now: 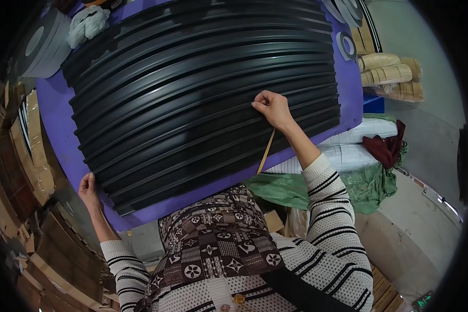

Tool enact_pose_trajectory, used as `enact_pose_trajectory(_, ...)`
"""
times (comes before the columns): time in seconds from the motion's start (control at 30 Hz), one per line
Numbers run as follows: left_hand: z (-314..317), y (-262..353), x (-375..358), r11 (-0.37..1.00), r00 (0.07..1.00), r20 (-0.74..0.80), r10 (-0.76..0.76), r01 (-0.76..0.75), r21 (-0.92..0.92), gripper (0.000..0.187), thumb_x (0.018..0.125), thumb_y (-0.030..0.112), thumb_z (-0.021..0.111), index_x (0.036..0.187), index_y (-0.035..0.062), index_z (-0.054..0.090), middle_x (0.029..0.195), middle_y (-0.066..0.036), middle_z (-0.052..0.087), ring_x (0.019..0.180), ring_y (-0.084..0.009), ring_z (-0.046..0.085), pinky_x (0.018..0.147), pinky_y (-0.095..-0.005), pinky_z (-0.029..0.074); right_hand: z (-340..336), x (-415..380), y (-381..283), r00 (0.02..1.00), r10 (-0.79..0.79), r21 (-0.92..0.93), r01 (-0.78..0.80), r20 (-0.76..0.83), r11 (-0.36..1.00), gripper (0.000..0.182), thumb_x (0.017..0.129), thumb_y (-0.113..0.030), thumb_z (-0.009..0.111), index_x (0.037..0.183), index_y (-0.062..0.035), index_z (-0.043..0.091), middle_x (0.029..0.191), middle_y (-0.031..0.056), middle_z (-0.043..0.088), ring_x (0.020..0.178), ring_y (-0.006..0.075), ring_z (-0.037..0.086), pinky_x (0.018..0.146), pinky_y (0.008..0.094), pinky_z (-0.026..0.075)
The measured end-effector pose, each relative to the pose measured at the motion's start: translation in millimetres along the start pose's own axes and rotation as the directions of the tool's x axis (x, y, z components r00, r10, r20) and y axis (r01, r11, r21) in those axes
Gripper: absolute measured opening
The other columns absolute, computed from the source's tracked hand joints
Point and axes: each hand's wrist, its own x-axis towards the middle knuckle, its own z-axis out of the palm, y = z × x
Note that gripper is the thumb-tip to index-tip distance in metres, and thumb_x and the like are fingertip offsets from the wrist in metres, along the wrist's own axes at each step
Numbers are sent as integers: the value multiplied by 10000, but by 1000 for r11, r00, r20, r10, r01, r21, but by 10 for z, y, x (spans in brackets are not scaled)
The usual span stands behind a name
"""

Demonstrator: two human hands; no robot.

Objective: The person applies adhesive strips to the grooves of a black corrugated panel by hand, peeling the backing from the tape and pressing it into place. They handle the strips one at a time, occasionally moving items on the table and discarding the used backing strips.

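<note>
Long black ribbed strips [192, 93] lie side by side across a purple-covered table [57, 119]. My left hand [90, 193] is at their left end near the front corner, thumb and fingers pinched together against the edge; what lies between them is too small to make out. Over the front ribs, right of the middle, my right hand [273, 108] is closed in a pinch. A narrow tan strip [265, 152] hangs down from behind this hand past the table's front edge. Its upper end is hidden by the hand and wrist.
Grey tape rolls [46, 44] and a crumpled white plastic bag [88, 24] sit at the back left. Another roll [346, 46] lies by the right edge. Wrapped bundles [382, 73] and green sheeting [366, 190] are on the right, cardboard [62, 260] on the left.
</note>
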Motion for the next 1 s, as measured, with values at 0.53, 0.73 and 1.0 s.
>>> enact_pose_trajectory(0.53, 30, 44, 21, 996, 999, 25, 38, -40, 79, 191, 769, 186, 624, 829, 7, 593, 741, 17, 553, 678, -60, 472, 635, -182, 377, -1835, -230, 273, 915, 266, -253, -193, 302, 948, 210, 701, -168, 649, 776, 15, 580, 611, 19, 538, 536, 86, 475, 505, 233, 395)
enact_pose_trajectory(0.73, 1204, 1080, -489, 867, 925, 124, 359, -379, 322, 234, 793, 191, 573, 921, -4, 571, 748, -77, 570, 670, -103, 513, 625, -242, 427, -1206, -1168, -1141, 993, 4, 98, -16, 120, 995, 118, 728, -111, 618, 784, -12, 588, 637, 4, 550, 584, 56, 488, 498, 206, 383)
enact_pose_trajectory(1.0, 2940, 1197, -1136, 948, 166, 948, -273, 212, 236, 270, 812, 94, 457, 1052, -28, 433, 757, -97, 550, 573, -134, 547, 491, -236, 463, 168, -1198, -751, 928, -355, -150, 337, -113, 929, 244, 712, -144, 602, 931, -55, 537, 804, 88, 552, 782, 272, 546, 640, 344, 453)
